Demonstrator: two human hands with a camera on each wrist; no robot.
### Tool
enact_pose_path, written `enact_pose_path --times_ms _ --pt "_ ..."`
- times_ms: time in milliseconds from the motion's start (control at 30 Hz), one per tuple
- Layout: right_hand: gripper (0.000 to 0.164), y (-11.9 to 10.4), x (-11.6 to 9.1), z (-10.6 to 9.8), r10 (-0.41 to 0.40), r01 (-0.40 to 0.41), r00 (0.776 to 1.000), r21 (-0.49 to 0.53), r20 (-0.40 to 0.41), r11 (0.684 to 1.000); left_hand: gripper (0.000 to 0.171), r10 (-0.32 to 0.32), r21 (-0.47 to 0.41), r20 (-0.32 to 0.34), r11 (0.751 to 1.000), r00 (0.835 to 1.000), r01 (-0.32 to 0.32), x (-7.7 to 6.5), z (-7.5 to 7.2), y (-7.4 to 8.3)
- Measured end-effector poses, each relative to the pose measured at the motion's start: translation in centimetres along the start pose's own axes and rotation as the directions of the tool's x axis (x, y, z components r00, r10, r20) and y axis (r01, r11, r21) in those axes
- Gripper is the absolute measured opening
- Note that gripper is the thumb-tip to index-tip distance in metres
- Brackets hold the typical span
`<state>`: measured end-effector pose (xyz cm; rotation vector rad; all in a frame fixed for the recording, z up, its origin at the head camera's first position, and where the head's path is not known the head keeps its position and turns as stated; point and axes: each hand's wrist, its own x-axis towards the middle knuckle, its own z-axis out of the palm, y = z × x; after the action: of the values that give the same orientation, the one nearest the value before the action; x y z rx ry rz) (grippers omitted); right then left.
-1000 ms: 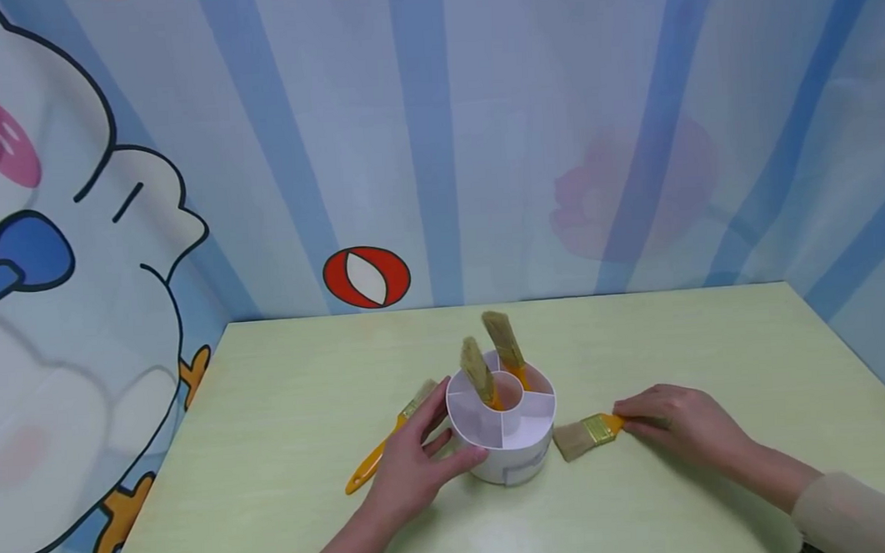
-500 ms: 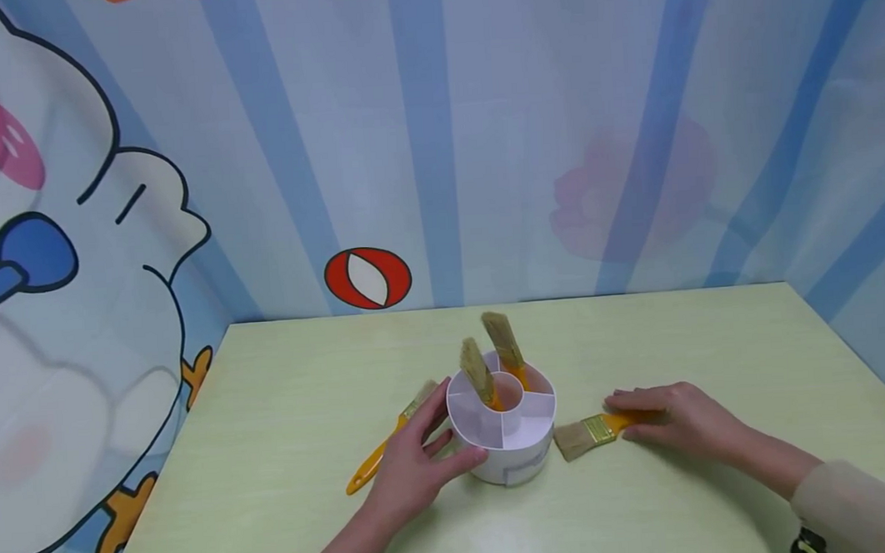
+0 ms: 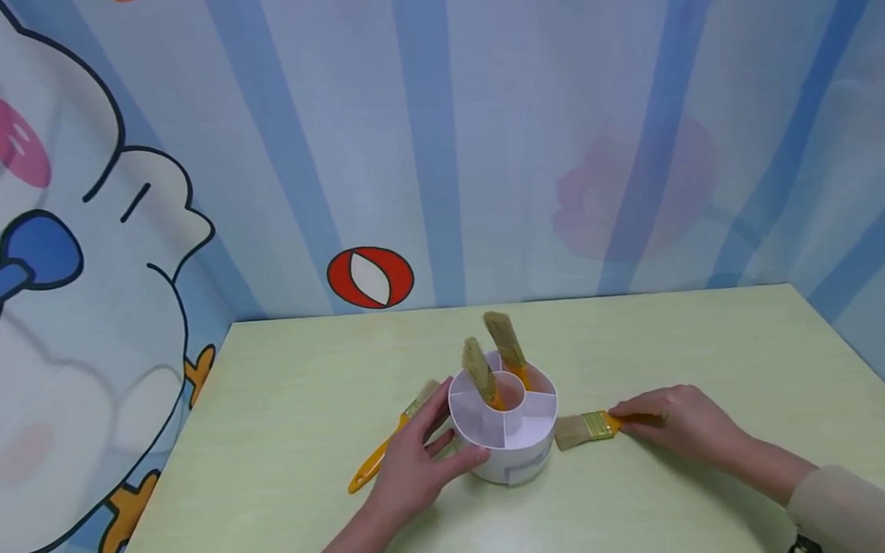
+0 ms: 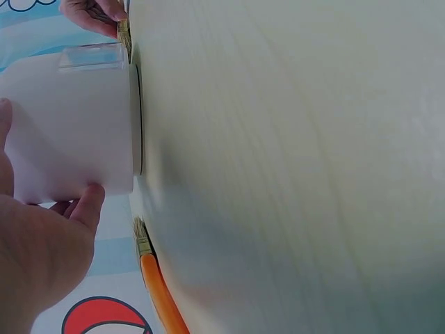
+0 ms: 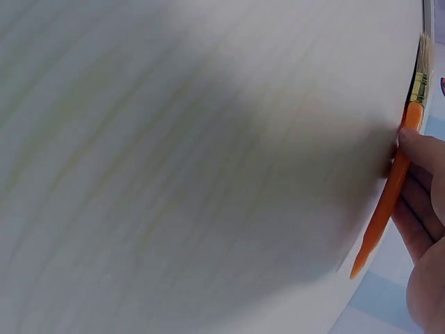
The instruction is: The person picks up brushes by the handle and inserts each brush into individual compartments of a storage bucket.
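A round white divided holder (image 3: pixel 515 460) stands upright on the table. My left hand (image 3: pixel 415 470) grips its left side, thumb at the front and fingers behind, as the left wrist view also shows. Two paintbrushes stand in it bristles up: one paintbrush (image 3: pixel 479 371) in the middle ring, another paintbrush (image 3: pixel 504 340) in a back compartment. To the right, my right hand (image 3: pixel 679 423) pinches a third paintbrush (image 3: pixel 596 427) by its orange handle, bristles pointing at the holder. In the right wrist view, thumb and fingers hold that orange handle (image 5: pixel 389 195) close to the tabletop.
Another paintbrush (image 3: pixel 377 455) with an orange handle lies on the table left of the holder, partly behind my left hand. The pale table (image 3: pixel 304 359) ends at a blue striped backdrop (image 3: pixel 495 140) with cartoon figures.
My right fingers have shifted their hold on the paintbrush handle, and the brush has turned to lie more level. My left hand and the holder stay in place.
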<state>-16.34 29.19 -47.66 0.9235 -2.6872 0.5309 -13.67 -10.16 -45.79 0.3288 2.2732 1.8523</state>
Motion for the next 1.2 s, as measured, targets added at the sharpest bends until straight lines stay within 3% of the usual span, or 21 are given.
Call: enact_pose_path --times_ms 200,333,400,500,600,667,900,1200 --pt "0.026 -0.3 0.2 -0.9 0.133 -0.133 0.991 0.105 0.005 0.986 0.096 -0.001 0.007 -0.003 1.000 1.000 0.001 0.0 0.1 0.1" --pt "0.024 -0.3 0.3 -1.8 0.240 -0.234 0.971 0.225 -0.001 0.946 0.096 -0.001 0.008 -0.003 1.000 1.000 0.001 0.0 0.1 0.1" --pt "0.024 -0.3 0.5 -2.3 0.321 -0.311 0.947 0.338 0.029 0.888 0.095 -0.006 0.007 -0.004 1.000 1.000 0.006 0.0 0.2 0.2" --pt "0.028 -0.9 1.1 -2.9 0.450 -0.432 0.889 0.487 0.087 0.759 0.095 -0.010 0.004 -0.004 1.000 1.000 0.010 0.0 0.2 0.2" --pt "0.038 -2.0 2.0 -3.6 0.536 -0.499 0.834 0.591 0.130 0.633 0.095 -0.011 0.005 -0.005 1.000 1.000 0.011 0.0 0.2 0.2" --pt "0.041 -2.8 2.7 -4.0 0.560 -0.506 0.815 0.654 0.150 0.563 0.094 -0.008 0.004 -0.004 1.000 1.000 0.008 0.0 0.2 0.2" --pt "0.029 -5.5 5.0 -4.1 0.513 -0.384 0.840 0.861 0.176 0.334 0.094 0.001 0.001 -0.006 1.000 1.000 -0.001 0.0 0.2 0.2" --pt "0.023 -7.9 7.1 -4.3 0.493 -0.278 0.851 0.952 0.182 0.128 0.092 0.013 0.004 -0.010 1.000 1.000 -0.013 -0.1 0.3 0.0"
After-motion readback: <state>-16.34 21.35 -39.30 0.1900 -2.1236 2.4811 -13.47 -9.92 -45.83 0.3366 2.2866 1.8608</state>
